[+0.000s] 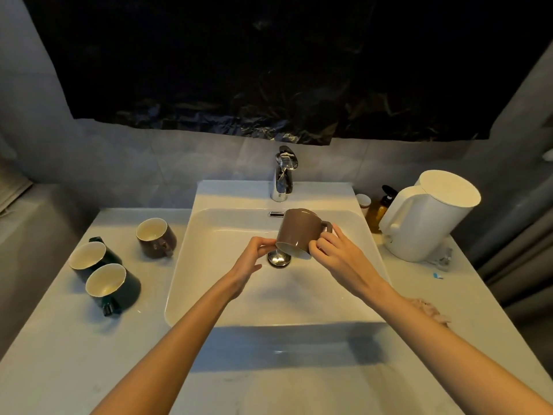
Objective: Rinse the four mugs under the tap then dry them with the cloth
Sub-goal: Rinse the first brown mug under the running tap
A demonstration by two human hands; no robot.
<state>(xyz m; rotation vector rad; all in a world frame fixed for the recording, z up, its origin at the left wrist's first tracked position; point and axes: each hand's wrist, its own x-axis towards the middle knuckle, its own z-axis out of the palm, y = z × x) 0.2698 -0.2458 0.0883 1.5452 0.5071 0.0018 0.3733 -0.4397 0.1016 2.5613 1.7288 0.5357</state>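
A brown mug point(296, 230) is held tipped, mouth toward me and down, over the white sink point(209, 295), below the chrome tap point(283, 175). My right hand point(335, 253) grips it at the handle side, fingers curled round its rim. My left hand point(254, 259) pinches the rim on the left. No water stream is visible. Three more mugs stand on the counter to the left: a brown one point(157, 238) and two dark green ones point(92, 259) point(112, 287). A pinkish cloth point(431, 310) lies on the counter to the right, partly behind my right forearm.
A white kettle point(428, 217) stands at the right of the sink, with an amber bottle point(378, 209) and a small jar point(363, 202) behind it. The chrome drain plug point(279, 259) sits under the mug. Black plastic sheeting point(269, 70) covers the wall above.
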